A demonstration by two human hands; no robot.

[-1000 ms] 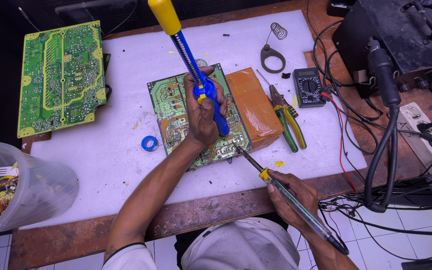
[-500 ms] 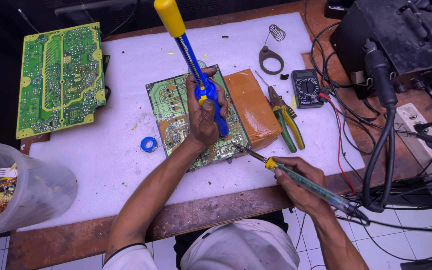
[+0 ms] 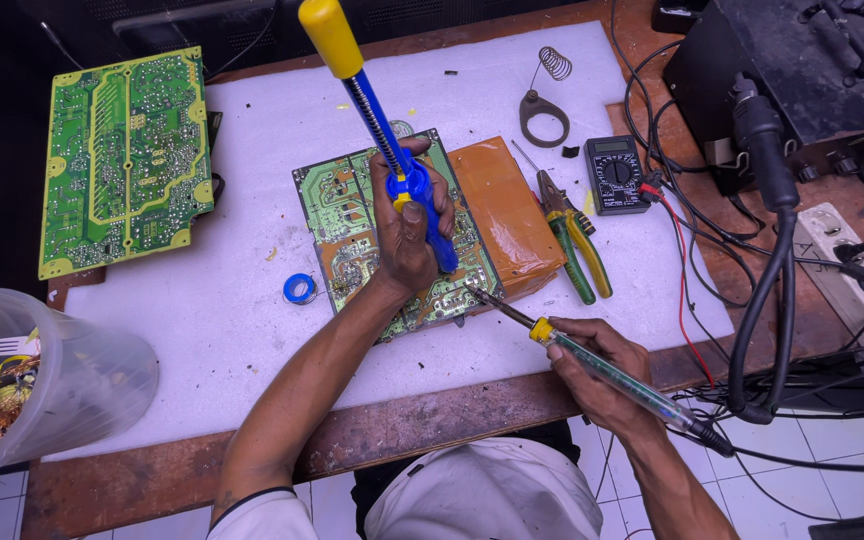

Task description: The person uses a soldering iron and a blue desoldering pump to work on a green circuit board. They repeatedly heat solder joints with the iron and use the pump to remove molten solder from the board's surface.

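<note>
Head view: two tools over a circuit board

We wrap our left hand (image 3: 407, 235) fully around a blue desoldering pump with a yellow plunger knob (image 3: 377, 125), its tip down on the green circuit board (image 3: 352, 225) lying mid-mat beside an orange-taped block (image 3: 507, 215). Our right hand (image 3: 602, 375) pinches a clear-handled soldering iron (image 3: 592, 365), fingers closed, its tip touching the board's near right corner. Green-handled pliers (image 3: 577, 240) lie just beyond the block.

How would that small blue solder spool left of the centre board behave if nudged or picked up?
The blue spool lies flat on the white foam mat, so a nudge would probably slide it, not roll it. It looks small, likely light and easy to pinch. If tipped on edge, its round shape could roll toward the circuit board.
</note>
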